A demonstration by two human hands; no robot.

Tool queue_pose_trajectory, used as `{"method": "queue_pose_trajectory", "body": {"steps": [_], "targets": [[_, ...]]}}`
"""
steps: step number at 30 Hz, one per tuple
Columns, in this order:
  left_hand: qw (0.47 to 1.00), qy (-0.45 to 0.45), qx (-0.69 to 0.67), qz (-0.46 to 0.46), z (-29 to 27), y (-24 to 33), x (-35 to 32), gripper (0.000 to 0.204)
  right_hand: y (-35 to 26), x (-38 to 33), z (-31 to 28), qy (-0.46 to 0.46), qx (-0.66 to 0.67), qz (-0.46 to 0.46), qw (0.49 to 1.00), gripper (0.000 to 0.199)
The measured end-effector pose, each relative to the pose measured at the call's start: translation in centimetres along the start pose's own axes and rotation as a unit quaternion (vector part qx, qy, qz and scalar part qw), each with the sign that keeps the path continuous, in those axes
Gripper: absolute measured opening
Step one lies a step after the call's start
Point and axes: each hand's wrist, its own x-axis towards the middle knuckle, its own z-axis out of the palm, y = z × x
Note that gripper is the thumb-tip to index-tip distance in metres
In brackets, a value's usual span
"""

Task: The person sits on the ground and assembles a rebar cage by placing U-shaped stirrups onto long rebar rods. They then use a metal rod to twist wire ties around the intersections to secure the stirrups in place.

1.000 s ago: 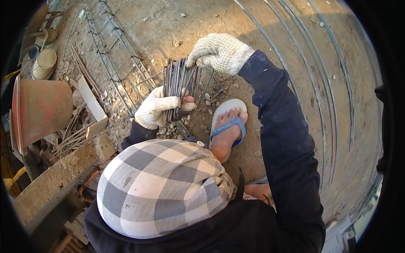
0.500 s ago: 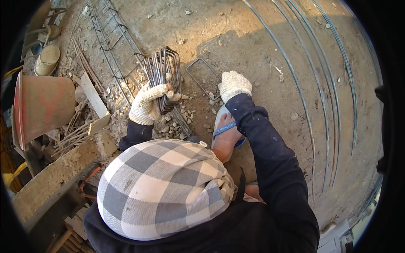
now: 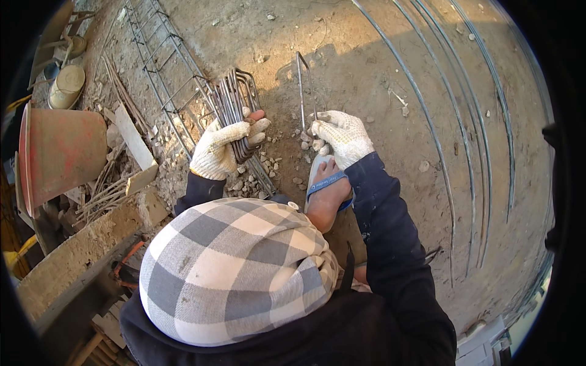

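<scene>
My left hand (image 3: 215, 149), in a cream knitted glove, is closed round a bundle of rebar stirrups (image 3: 231, 100). Their bent upper corners fan out above the fingers, and one fingertip shows through the glove. To the right, my right hand (image 3: 345, 138), gloved alike, pinches one side of a single rectangular stirrup (image 3: 301, 85). That stirrup stands nearly edge-on over the dirt, apart from the bundle. Below the right hand is a foot in a blue-strapped sandal (image 3: 326, 186). A checked cloth cap (image 3: 232, 268) hides the lower middle.
A long rebar cage (image 3: 171, 67) lies beyond the left hand, among loose stones. Several long steel bars (image 3: 436, 140) stretch along the ground at right. At left stand a worn red tub (image 3: 66, 155), a pale bucket (image 3: 67, 85) and a leaning board (image 3: 135, 137).
The single stirrup, earlier lying flat beside my right fist, is now tipped up in my right fingers. The right hand has turned and its fingers show. My left hand keeps the bundle.
</scene>
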Motion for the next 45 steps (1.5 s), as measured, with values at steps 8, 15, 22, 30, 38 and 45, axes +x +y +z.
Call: {"method": "queue_pose_trajectory", "body": {"steps": [8,15,22,30,38,45], "targets": [[1.000,-0.004,-0.024,0.015,0.3,-0.2,-1.8,0.033,0.6,2.1,7.2,-0.015,-0.306,-0.132,0.943,0.034],[0.992,0.006,-0.083,0.096,-2.5,5.1,-3.8,0.045,0.8,6.9,8.3,-0.068,-0.227,0.124,0.964,0.057],[0.983,-0.049,-0.073,0.158,-4.1,7.5,-3.9,0.021,9.4,9.2,15.4,0.036,-0.061,0.129,0.989,0.036],[0.991,0.039,-0.016,0.126,-3.4,4.8,-3.8,0.037,3.5,3.5,9.7,-0.024,-0.097,-0.021,0.995,0.025],[0.997,0.018,0.052,-0.059,0.6,0.1,-2.3,0.041,-1.7,-1.2,8.0,0.000,-0.329,-0.227,0.917,0.033],[0.993,-0.062,0.084,-0.056,3.4,-2.0,-1.4,0.038,-1.3,-0.6,6.7,0.021,-0.311,-0.212,0.926,0.039]]}}
